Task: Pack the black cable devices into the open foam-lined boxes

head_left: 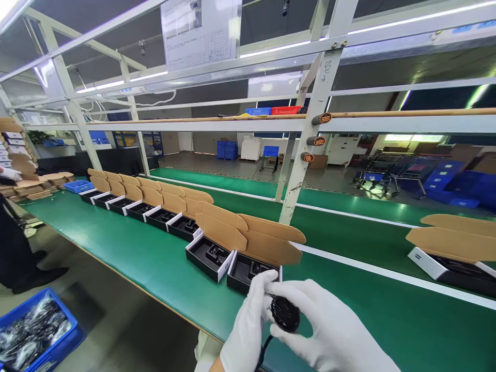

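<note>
In front of the bench edge, a glossy black round piece with a black cord is held between my two white-gloved hands. My right hand pinches it between thumb and fingers from the right. My left hand is closed against its left side, and the cord hangs by the palm. Just beyond my fingertips stands an open box with a black inside and a raised brown lid, partly covered by my left hand. Another open box touches it on the left, a small black part lying in its insert.
Several more open boxes run leftward along the green bench. One open box lies far right. A white post rises behind the boxes. On the floor, a blue crate holds bagged black items. A person's legs show at left.
</note>
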A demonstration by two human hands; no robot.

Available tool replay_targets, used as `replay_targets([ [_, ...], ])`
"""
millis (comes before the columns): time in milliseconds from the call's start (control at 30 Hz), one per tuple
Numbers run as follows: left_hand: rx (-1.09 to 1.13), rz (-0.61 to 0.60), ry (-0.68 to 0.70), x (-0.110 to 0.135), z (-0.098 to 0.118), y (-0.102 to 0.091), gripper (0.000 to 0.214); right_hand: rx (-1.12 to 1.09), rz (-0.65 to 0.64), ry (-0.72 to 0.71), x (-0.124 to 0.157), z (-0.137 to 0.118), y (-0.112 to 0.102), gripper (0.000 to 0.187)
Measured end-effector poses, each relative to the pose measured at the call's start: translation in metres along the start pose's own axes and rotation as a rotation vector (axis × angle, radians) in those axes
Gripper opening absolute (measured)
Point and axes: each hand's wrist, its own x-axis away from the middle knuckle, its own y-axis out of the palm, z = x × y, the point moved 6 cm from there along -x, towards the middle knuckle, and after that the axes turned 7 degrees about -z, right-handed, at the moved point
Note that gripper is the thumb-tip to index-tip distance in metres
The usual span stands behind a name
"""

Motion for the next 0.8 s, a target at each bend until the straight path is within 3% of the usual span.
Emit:
replay_targets([
  [100,-0.077,-0.143,0.04,-0.006,0.018,0.014,0.045,-0.072,0.023,0.042,0.003,0.002,-0.005,0.039],
  [167,0.012,-0.207,0.049,-0.009,0.021,0.02,0.043,-0.09,0.039,0.03,0.004,0.004,-0.004,0.041],
  [267,0.107,-0.093,0.008,-0.009,0.016,0.012,0.041,-0.084,0.073,-0.006,0.005,0.007,-0.005,0.039],
  [400,-0.09,0.094,-0.043,-0.003,0.02,-0.004,0.045,-0.106,0.085,0.027,0.006,0.019,-0.004,0.032],
  [567,-0.185,0.055,-0.001,-0.009,0.031,-0.011,0.048,-0.214,0.078,0.092,0.012,0.024,0.003,0.03],
  [667,-0.154,-0.08,-0.123,-0.017,0.001,-0.019,0.069,-0.194,0.16,0.1,0.011,0.028,0.002,0.03],
  [733,-0.042,-0.167,-0.354,-0.011,-0.04,-0.028,0.085,-0.146,0.261,0.199,0.003,0.045,0.001,0.033],
  [800,0.072,-0.181,-0.551,0.005,-0.079,-0.042,0.088,-0.106,0.298,0.33,-0.012,0.072,0.009,0.035],
])
